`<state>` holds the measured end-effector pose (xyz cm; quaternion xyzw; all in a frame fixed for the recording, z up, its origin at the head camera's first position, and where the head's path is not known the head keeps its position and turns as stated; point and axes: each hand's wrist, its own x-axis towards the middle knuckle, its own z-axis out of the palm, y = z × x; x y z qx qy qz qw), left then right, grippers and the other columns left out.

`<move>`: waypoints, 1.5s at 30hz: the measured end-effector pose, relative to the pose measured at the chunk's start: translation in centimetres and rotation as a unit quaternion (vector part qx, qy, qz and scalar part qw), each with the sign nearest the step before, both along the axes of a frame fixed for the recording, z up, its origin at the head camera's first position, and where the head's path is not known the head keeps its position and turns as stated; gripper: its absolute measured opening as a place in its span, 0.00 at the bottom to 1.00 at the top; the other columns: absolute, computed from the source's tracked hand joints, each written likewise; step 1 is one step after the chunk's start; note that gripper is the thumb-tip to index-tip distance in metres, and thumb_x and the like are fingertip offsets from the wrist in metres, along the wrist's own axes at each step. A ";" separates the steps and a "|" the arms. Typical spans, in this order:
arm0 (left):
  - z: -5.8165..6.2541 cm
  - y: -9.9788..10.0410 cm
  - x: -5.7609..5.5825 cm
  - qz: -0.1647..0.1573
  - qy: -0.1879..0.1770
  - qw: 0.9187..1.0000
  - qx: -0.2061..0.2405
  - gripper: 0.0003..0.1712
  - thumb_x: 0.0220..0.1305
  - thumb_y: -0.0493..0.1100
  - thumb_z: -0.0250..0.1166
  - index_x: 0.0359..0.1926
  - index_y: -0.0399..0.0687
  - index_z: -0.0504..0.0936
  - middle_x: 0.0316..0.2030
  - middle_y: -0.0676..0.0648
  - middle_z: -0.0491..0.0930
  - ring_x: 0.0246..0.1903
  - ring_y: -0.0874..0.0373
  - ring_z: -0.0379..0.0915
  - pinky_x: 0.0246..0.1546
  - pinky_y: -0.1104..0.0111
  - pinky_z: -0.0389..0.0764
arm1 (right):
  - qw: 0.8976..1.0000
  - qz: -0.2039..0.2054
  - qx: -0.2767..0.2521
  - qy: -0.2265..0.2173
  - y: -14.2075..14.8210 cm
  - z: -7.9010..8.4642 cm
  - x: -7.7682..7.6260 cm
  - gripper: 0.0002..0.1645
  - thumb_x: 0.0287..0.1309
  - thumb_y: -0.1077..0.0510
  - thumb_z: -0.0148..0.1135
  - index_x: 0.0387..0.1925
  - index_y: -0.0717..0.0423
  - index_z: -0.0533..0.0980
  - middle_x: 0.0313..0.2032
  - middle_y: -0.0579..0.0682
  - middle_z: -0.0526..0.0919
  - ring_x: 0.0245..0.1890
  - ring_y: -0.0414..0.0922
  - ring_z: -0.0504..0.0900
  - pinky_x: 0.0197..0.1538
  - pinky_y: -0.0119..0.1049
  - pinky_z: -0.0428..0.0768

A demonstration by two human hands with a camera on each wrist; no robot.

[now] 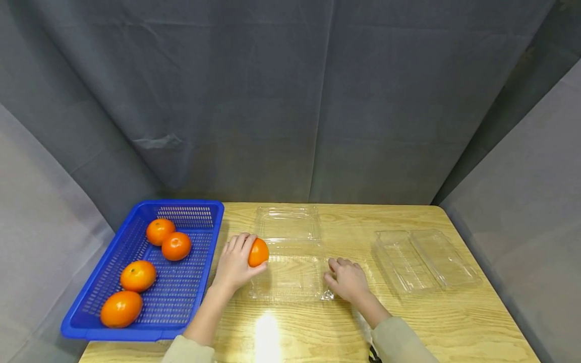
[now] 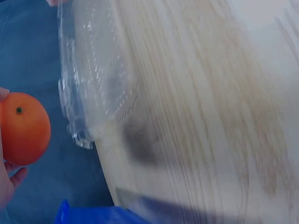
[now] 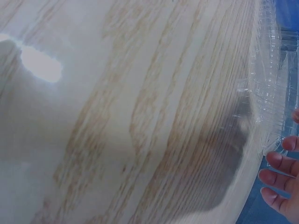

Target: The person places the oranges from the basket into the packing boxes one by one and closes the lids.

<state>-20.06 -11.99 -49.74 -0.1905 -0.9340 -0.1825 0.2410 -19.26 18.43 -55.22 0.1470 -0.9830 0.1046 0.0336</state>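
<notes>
My left hand (image 1: 236, 264) grips an orange (image 1: 258, 252) above the left side of an opened clear plastic clamshell box (image 1: 290, 297). In the left wrist view the orange (image 2: 28, 128) shows its small green stem spot, and part of the hand is cut off by the frame edge. The box's lid half lies folded back on the far side. By the box's right edge is my right hand (image 1: 348, 281), its fingers loosely bent with nothing held. In the right wrist view the fingers (image 3: 275, 177) are apart; whether they touch the box cannot be told.
A blue plastic basket (image 1: 211, 262) with several oranges stands on the left of the wooden table (image 1: 363, 333). Another opened clear box (image 1: 408, 290) lies on the right. Grey curtains (image 1: 254, 101) enclose the back and sides.
</notes>
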 end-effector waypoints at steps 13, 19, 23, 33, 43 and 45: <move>-1.7 3.3 -0.7 -0.048 -0.037 0.997 -0.051 0.37 0.41 0.60 0.66 0.53 0.47 0.72 0.48 0.45 0.70 0.48 0.50 0.65 0.46 0.58 0.69 | 1.000 0.007 -0.004 0.027 0.0 -0.2 0.0 0.10 0.56 0.48 0.53 0.26 0.48 0.69 0.24 0.43 0.72 0.27 0.44 0.72 0.30 0.39 0.70; -2.7 4.4 -1.1 -0.069 -0.042 0.994 -0.075 0.38 0.43 0.60 0.65 0.54 0.47 0.72 0.48 0.46 0.70 0.48 0.50 0.65 0.48 0.57 0.69 | 1.000 0.003 -0.008 0.023 -0.1 -0.1 0.0 0.10 0.55 0.48 0.53 0.25 0.47 0.68 0.23 0.43 0.70 0.26 0.43 0.70 0.28 0.38 0.67; -3.2 5.1 -1.5 -0.080 -0.049 0.991 -0.092 0.38 0.44 0.62 0.63 0.55 0.48 0.71 0.49 0.46 0.69 0.48 0.52 0.65 0.49 0.58 0.68 | 1.000 0.002 -0.010 0.020 -0.1 0.0 0.0 0.09 0.55 0.48 0.52 0.25 0.47 0.67 0.23 0.42 0.69 0.25 0.42 0.69 0.28 0.36 0.66; -3.8 7.0 -2.2 -0.100 -0.067 0.984 -0.131 0.38 0.46 0.64 0.59 0.56 0.51 0.69 0.50 0.48 0.69 0.50 0.53 0.64 0.52 0.61 0.67 | 1.000 0.003 -0.009 0.021 -0.1 -0.2 -0.1 0.09 0.55 0.48 0.53 0.25 0.47 0.68 0.22 0.42 0.67 0.24 0.42 0.66 0.27 0.37 0.64; -4.3 8.1 -2.6 -0.120 -0.059 0.980 -0.150 0.39 0.45 0.65 0.61 0.56 0.51 0.69 0.51 0.48 0.69 0.51 0.53 0.64 0.52 0.60 0.68 | 1.000 0.003 -0.011 0.022 -0.1 0.0 -0.1 0.09 0.55 0.49 0.55 0.25 0.47 0.68 0.21 0.42 0.66 0.23 0.42 0.66 0.26 0.37 0.64; -4.5 8.3 -2.8 -0.125 -0.059 0.978 -0.155 0.39 0.45 0.65 0.61 0.56 0.51 0.69 0.52 0.48 0.68 0.51 0.53 0.63 0.52 0.61 0.68 | 1.000 0.001 -0.012 0.020 -0.1 0.0 -0.1 0.09 0.55 0.49 0.55 0.26 0.47 0.69 0.22 0.43 0.67 0.24 0.42 0.67 0.27 0.38 0.66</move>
